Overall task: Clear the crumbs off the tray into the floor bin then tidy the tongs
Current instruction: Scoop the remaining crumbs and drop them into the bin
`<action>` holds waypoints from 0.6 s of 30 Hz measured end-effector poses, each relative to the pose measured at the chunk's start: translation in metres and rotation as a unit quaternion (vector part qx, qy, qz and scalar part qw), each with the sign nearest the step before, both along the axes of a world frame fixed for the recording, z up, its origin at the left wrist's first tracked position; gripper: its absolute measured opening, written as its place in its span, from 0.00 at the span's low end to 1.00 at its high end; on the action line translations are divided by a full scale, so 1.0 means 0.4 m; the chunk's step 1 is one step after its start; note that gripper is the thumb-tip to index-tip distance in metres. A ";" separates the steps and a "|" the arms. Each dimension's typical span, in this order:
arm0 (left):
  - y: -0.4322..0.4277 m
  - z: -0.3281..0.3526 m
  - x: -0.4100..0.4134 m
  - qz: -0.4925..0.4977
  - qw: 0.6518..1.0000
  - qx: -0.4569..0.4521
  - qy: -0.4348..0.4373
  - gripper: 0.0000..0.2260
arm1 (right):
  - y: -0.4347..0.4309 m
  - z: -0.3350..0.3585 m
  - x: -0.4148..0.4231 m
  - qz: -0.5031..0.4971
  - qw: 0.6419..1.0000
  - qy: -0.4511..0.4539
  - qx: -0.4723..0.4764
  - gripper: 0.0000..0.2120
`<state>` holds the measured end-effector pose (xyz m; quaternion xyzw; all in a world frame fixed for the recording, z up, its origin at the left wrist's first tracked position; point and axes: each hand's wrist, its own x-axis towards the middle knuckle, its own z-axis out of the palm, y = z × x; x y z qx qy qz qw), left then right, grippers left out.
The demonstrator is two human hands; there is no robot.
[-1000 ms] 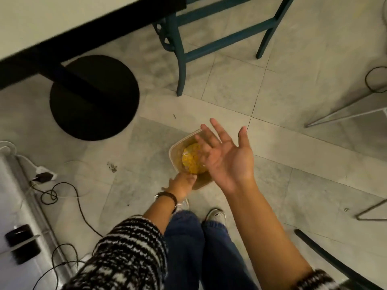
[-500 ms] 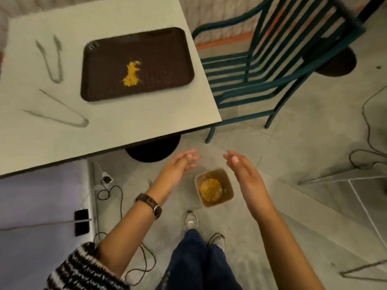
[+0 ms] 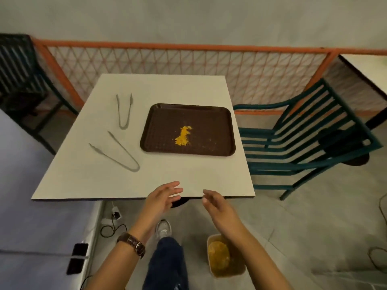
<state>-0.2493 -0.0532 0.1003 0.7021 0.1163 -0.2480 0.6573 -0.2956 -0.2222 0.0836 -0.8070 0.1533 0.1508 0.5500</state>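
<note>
Left hand: the left hand point(image 3: 162, 195) is raised over the near edge of the table point(image 3: 188, 174), palm turned inward, fingers stretched out and slightly spread; its grip is loose and holds nothing.
Right hand: the right hand point(image 3: 215, 204) is level with it, just beside it with a gap between, palm facing the left, fingers gently bent; its grip is also slack and holds nothing.
Wristwatch: a brown-strapped wristwatch point(image 3: 133, 243) sits on the left wrist, its dial too small to read.
Tray: the brown tray point(image 3: 159, 122) lies flat on the table, ahead of both grips and well apart from them.
Crumbs: a yellow heap of crumbs point(image 3: 182, 136) sits near the tray's middle, with a few specks to its right.
Tongs: near tongs point(image 3: 134, 168) lie ahead and left of the left grip; far tongs point(image 3: 124, 127) lie beyond them, left of the tray.
Floor bin: the floor bin point(image 3: 227, 274) stands on the floor under the right forearm, behind the grips, with yellow scraps inside.
Change: half a second ago both hands hung low on either side of the bin; now they are up at the table edge. The tray, crumbs and tongs lie as before.
</note>
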 end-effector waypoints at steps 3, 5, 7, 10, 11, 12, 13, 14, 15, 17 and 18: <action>0.038 0.003 0.131 -0.024 1.000 0.005 -0.013 0.12 | 0.065 -0.027 0.148 0.076 0.992 0.003 -0.102 0.23; 0.059 0.005 0.236 -0.041 0.999 0.014 -0.019 0.12 | 0.097 -0.049 0.254 0.111 0.980 -0.008 -0.166 0.24; 0.082 -0.001 0.337 -0.037 0.999 0.024 -0.016 0.11 | 0.117 -0.067 0.353 0.134 0.968 -0.017 -0.213 0.25; 0.115 -0.016 0.456 -0.035 0.999 0.023 -0.015 0.11 | 0.135 -0.092 0.485 0.155 0.952 -0.044 -0.262 0.24; 0.126 -0.024 0.490 -0.034 0.999 0.023 -0.012 0.11 | 0.144 -0.101 0.525 0.160 0.947 -0.054 -0.272 0.24; 0.137 -0.033 0.521 -0.030 0.999 0.025 -0.007 0.11 | 0.152 -0.113 0.559 0.167 0.944 -0.060 -0.279 0.24; 0.150 -0.042 0.549 -0.025 0.999 0.027 0.001 0.11 | 0.162 -0.126 0.586 0.180 0.940 -0.059 -0.284 0.25; 0.161 -0.052 0.573 -0.020 0.999 0.028 0.008 0.11 | 0.172 -0.142 0.606 0.197 0.936 -0.051 -0.287 0.25; 0.172 -0.064 0.594 -0.014 0.999 0.028 0.015 0.10 | 0.182 -0.160 0.623 0.218 0.931 -0.039 -0.291 0.26; 0.191 -0.093 0.627 0.003 0.999 0.031 0.029 0.09 | 0.197 -0.194 0.649 0.267 0.915 -0.012 -0.303 0.27; 0.198 -0.109 0.637 0.012 0.999 0.031 0.037 0.09 | 0.202 -0.211 0.660 0.289 0.907 0.000 -0.308 0.27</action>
